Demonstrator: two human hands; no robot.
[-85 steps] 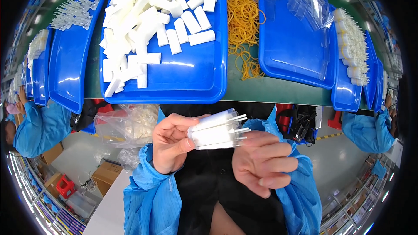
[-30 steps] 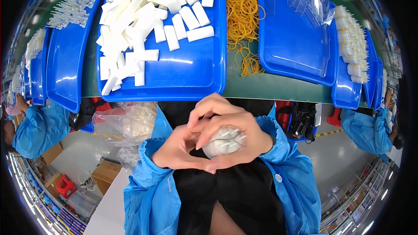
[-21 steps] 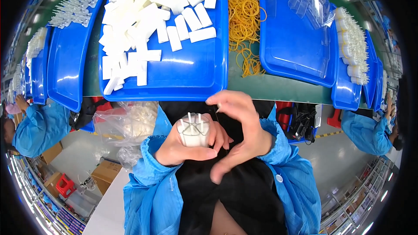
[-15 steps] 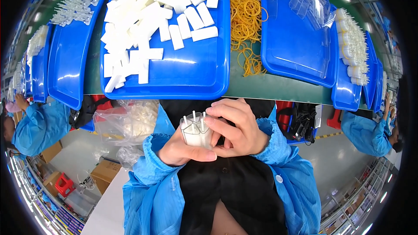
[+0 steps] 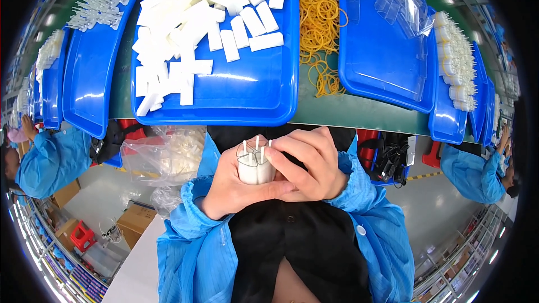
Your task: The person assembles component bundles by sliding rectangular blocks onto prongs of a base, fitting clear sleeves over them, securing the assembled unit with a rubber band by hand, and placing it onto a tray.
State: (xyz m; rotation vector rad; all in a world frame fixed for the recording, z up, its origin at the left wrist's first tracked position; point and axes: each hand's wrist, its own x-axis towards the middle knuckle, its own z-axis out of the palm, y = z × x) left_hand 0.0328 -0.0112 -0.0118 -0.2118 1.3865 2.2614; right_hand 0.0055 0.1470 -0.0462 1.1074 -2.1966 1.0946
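Both hands meet, clasped on an upright bundle of white parts (image 5: 256, 163): left hand (image 5: 233, 182) cups beneath, right hand (image 5: 307, 163) wraps across its side, below the tray's (image 5: 264, 92) near edge.

The bundle of white plastic pieces (image 5: 255, 164) had lain sideways across the left hand (image 5: 233, 185), with the right hand (image 5: 309, 165) open below it. Both hands then closed over the bundle and hid most of it. After that the left hand turned the bundle upright, its thin prongs pointing up, while the right hand spread wide beside it. The right hand then came back in and closed over the bundle's right side, fingers touching it.
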